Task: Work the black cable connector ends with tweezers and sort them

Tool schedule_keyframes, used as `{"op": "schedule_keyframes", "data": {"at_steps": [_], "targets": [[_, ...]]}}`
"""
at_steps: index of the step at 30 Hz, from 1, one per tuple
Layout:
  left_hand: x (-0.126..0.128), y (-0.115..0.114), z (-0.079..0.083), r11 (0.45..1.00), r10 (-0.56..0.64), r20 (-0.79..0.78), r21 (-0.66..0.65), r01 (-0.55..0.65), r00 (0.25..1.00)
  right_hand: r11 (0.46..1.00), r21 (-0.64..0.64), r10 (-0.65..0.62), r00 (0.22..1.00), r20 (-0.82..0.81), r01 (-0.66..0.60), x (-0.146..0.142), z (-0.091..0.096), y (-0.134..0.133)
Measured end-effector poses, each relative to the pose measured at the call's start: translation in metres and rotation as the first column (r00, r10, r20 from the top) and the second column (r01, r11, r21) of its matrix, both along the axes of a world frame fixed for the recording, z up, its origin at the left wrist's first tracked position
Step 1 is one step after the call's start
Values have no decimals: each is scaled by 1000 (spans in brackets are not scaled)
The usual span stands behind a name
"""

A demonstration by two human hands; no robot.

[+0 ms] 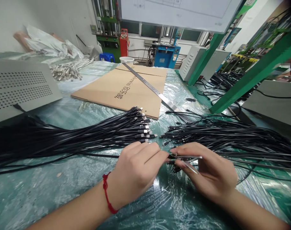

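Observation:
My left hand [136, 167], with a red string round its wrist, is closed in a pinch on the end of a black cable [170, 156] at the table's middle. My right hand [208, 171] is closed round slim metal tweezers [190, 161], whose tips meet that cable end. A bundle of black cables with silver plugs [92, 135] fans out to the left, its plug ends just above my left hand. A second bundle of black cables [222, 135] lies to the right, behind my right hand.
Clear plastic film over green covers the table [64, 185]. A flat cardboard sheet [126, 88] with a long steel ruler [155, 91] lies behind. A grey perforated metal box [20, 88] stands at left, a green frame post [251, 73] at right, and metal parts [66, 70] far left.

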State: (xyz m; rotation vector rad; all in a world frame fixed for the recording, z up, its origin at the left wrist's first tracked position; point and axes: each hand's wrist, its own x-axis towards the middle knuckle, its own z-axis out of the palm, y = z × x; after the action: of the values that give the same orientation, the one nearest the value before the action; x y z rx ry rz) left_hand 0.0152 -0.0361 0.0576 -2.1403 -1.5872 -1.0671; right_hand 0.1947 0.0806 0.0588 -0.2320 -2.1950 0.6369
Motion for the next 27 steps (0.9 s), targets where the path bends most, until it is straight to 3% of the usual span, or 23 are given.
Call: {"op": "schedule_keyframes", "data": {"at_steps": [3,5,7,8,13,16,20,23,27], "targets": [[0,0,2,1000,4,19,20,-4,1000,944,-314,-87,994,67,104,-3,-4,0],[-1,1,2,1000,-2,34,6,2,999,850,-524,0,996,92,49,-6,-5,1],[-2,2,1,1000,-7,68,-17,8,998,779,-627,68,995,70,-10,-7,-6,1],[-2,2,1,1000,-8,87,-22,10,996,778,-628,64,996,61,-12,-7,-6,1],[-1,2,0,1000,-6,139,-9,7,990,885,-463,-40,999,30,49,-6,-5,0],[-1,3,0,1000,-10,155,-9,12,988,902,-430,-58,998,-1,52,-7,-4,0],[-11,7,-1,999,16,125,-47,-10,992,834,-551,-42,997,-61,1,-4,1,16],[-27,13,-2,977,144,24,-164,-138,989,769,-637,-121,966,-227,-54,5,16,49],[-45,22,-4,908,275,-67,-311,-281,959,794,-607,-255,889,-379,-31,35,50,108]]}}
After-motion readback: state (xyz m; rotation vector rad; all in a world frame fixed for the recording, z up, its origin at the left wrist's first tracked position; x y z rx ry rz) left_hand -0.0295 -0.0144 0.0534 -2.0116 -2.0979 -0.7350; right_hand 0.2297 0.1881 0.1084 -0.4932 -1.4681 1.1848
